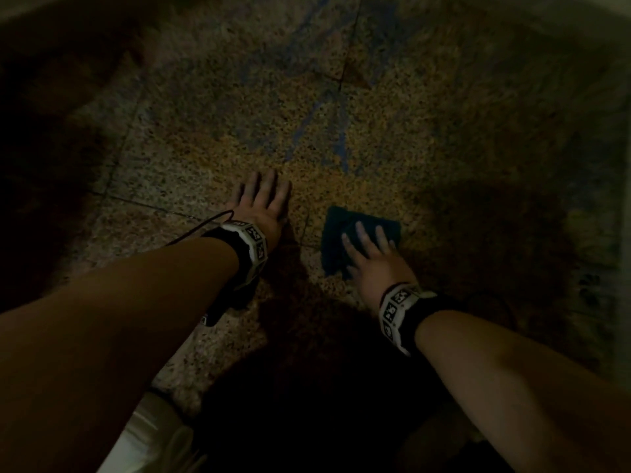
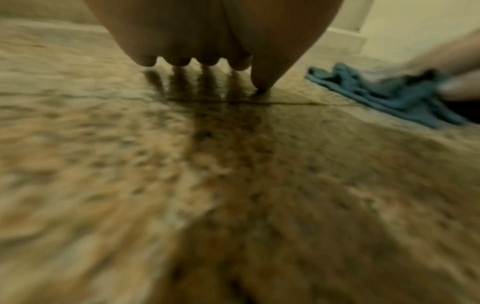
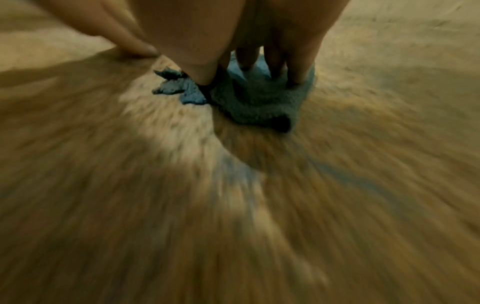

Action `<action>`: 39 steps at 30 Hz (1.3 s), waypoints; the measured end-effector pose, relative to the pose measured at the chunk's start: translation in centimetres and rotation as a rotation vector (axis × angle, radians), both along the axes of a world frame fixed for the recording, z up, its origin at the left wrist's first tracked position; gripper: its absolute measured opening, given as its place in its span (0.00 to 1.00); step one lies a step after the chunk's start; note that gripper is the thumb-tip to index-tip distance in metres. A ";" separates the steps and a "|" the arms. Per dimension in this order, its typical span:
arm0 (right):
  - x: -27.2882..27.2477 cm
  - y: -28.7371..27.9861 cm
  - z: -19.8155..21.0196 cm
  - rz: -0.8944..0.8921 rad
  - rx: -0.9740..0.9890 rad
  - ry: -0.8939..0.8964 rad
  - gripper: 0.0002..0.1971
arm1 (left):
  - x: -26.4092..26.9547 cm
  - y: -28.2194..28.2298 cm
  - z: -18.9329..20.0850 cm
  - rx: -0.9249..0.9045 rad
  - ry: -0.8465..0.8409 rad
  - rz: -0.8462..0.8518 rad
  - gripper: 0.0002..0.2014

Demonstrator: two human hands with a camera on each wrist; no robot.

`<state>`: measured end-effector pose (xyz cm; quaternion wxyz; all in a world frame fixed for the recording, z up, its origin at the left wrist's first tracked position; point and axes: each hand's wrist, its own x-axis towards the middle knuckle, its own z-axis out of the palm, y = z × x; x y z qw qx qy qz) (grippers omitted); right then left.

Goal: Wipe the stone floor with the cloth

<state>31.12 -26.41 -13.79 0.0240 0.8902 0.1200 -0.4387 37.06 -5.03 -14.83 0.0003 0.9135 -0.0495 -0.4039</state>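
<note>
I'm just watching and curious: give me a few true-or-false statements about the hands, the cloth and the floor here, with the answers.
1. The right hand presses on the blue cloth. True.
2. The left hand holds the cloth. False: it rests flat on the bare stone floor.
3. The cloth lies on the floor. True.
4. The cloth is red. False: it is blue.
5. Both wrists wear bands. True.

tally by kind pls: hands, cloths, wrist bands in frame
Hands: 2, left hand flat on the stone floor, right hand pressing the cloth
Cloths: 1, blue cloth
Wrist bands: 2, left wrist band, right wrist band
Total: 5
</note>
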 end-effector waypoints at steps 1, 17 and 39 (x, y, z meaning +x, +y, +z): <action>-0.4 -0.2 0.1 0.001 -0.015 0.017 0.29 | -0.1 -0.3 0.0 0.002 -0.001 -0.015 0.31; 7.3 1.5 0.0 -0.104 -0.084 0.037 0.28 | -0.2 -0.7 -0.2 0.028 0.005 -0.012 0.32; 3.2 -3.6 -0.6 -0.150 0.013 -0.044 0.28 | -1.7 -3.0 -0.1 0.027 -0.033 0.053 0.32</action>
